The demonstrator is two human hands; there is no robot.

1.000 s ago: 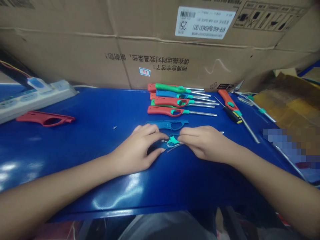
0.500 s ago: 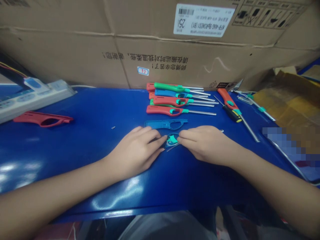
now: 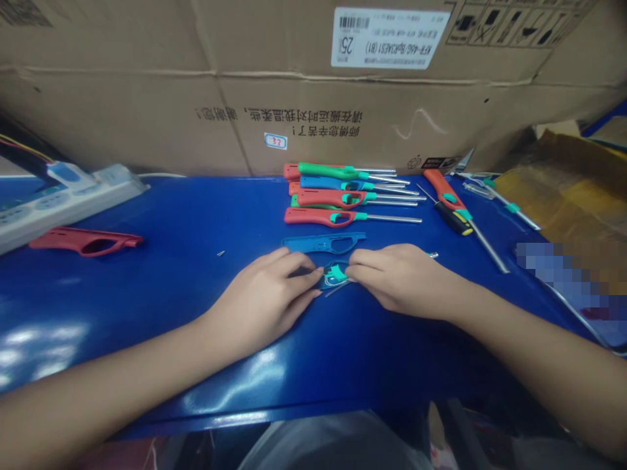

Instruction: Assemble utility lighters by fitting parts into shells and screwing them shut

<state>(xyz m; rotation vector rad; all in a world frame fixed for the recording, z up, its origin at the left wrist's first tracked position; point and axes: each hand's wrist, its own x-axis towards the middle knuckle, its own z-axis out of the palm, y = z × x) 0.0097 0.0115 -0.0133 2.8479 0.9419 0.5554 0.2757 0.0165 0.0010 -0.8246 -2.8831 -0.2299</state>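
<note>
At the middle of the blue surface (image 3: 161,287), both hands are down on one small job: the left hand (image 3: 274,294) has thumb and fingertips at the left end of a blue casing (image 3: 322,284) with a green part (image 3: 336,274) inside, and the right hand (image 3: 406,281) pinches its right end, fingers closed together! Just beyond lies an empty blue half-shell (image 3: 323,243), and farther back a stack of long-nosed lighters (image 3: 326,217) in red, green and blue. Off to the right, a black-and-yellow screwdriver (image 3: 454,219) touches an orange lighter (image 3: 443,189); over on the left, a red shell (image 3: 85,242) sits by a white power strip (image 3: 63,199). And behind it all, the cardboard box (image 3: 147,124), its print upside down: "KFR-46G/BpR3AES1(B1)" and "25" on the white label (image 3: 389,38), Chinese lettering below!
</note>
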